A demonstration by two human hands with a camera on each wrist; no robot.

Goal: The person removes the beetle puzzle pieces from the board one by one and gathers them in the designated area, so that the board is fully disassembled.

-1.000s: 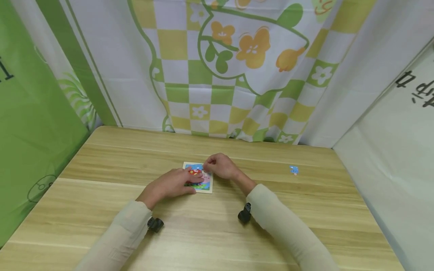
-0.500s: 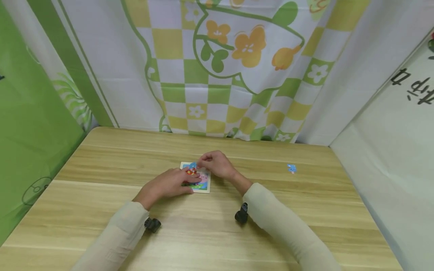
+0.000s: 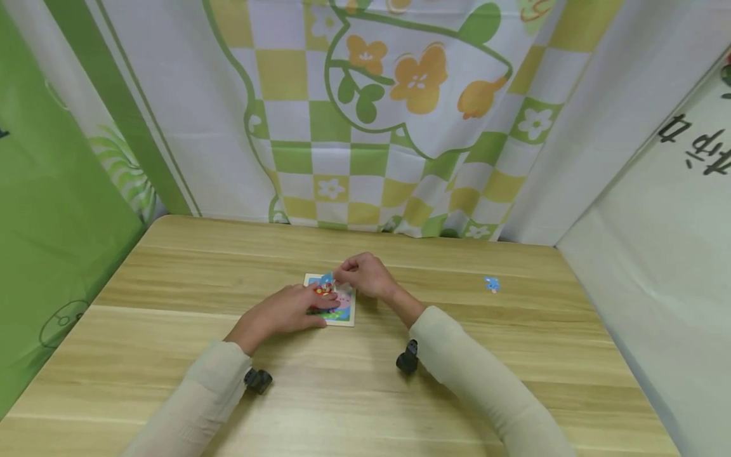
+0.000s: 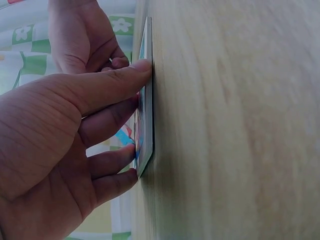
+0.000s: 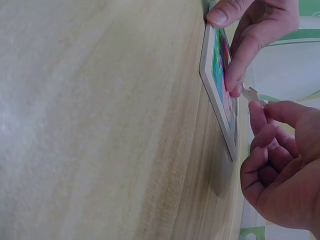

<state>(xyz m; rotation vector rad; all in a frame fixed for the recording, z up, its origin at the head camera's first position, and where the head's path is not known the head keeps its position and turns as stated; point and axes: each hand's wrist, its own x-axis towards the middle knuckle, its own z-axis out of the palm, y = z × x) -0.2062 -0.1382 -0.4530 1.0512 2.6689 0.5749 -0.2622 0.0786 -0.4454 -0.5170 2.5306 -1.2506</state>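
Small square puzzle board (image 3: pixel 334 304) lying flat near the middle of the wooden table (image 3: pixel 171 285), colourful picture side up, pale rim showing in the wrist views (image 5: pixel 212 80). Left hand (image 3: pixel 285 311) resting on the board's near-left part, fingers fairly straight and pressing down, thumb against the near edge, pinning rather than gripping. Right hand (image 3: pixel 365 276) hovering at the board's far-right corner, thumb and forefinger pinching a small blue puzzle piece (image 3: pixel 327 280), other fingers curled in; same piece seen edge-on between the fingertips in the right wrist view (image 5: pixel 251 93), just above the board's face, not yet seated. Another loose blue piece (image 3: pixel 492 284) well apart on the right of the table. Patterned curtain (image 3: pixel 371 114) hanging behind. Judged by look: board thin, stiff and light, likely to skid on the smooth wood unless held down flat, best steadied by pressure on the face or by the rim. Piece very light, thin and rigid, small enough to slip from a loose pinch; best taken by its edges between fingertip pads, lowered level into its recess, not forced.
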